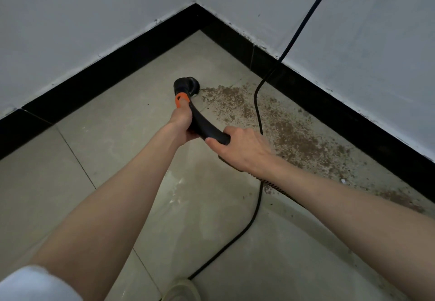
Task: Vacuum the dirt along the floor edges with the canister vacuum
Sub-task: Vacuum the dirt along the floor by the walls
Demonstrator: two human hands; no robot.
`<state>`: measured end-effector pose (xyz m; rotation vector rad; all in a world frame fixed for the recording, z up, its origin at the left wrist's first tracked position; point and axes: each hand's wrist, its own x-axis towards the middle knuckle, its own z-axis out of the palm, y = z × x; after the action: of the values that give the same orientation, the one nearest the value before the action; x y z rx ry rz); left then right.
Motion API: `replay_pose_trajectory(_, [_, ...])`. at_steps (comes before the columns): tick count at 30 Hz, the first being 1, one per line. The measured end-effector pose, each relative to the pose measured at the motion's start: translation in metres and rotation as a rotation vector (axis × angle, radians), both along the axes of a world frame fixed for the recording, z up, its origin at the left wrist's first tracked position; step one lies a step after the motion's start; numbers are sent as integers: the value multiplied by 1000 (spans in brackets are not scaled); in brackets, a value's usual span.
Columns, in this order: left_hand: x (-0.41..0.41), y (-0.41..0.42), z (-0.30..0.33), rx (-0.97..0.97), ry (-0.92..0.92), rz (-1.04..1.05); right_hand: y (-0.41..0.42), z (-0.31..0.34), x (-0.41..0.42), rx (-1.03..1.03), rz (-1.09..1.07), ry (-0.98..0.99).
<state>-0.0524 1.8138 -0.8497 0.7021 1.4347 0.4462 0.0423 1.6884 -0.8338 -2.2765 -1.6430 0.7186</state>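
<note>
Lower left corner of the frame: a white sleeve (pixel 35 284) at the edge. Rising from it toward the centre, a bare forearm ending in the left hand (pixel 181 122), grip closed tight around the upper part of the black vacuum handle (pixel 202 126), fingers wrapped round it just below the orange collar (pixel 181 99). Above the collar, near the middle of the frame, the round black brush nozzle (pixel 187 86), pressed down to the tiled floor (pixel 117 136) and touching the left end of the dirt (pixel 282 124). Right of centre, the right hand (pixel 240 148), grip likewise closed around the lower, curved end of the handle, thumb along the near side, knuckles up. Beneath the right wrist, a short stretch of ribbed black hose (pixel 270 183), mostly hidden by the arm. Brown, grainy dirt spread in a band from the nozzle toward the lower right, beside the black skirting (pixel 329 93) at the foot of the right wall. Black power cord (pixel 259 117) down from the upper right along the grey wall (pixel 353 42), across the skirting and the dirt, then curving to the bottom centre. There, the toe of a pale shoe (pixel 181 289). Corner of the two walls at upper centre.
</note>
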Motion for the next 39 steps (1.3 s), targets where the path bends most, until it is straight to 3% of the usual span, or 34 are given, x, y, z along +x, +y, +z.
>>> replay_pose_trajectory(9, [8, 29, -2, 22, 35, -70, 27, -10, 3, 5, -46, 21])
replay_pose_trajectory(27, [-20, -67, -16, -65, -62, 102, -61, 8, -1, -91, 145, -67])
replay_pose_trajectory(39, [20, -58, -13, -56, -111, 42, -54, 9, 32, -69, 90, -120])
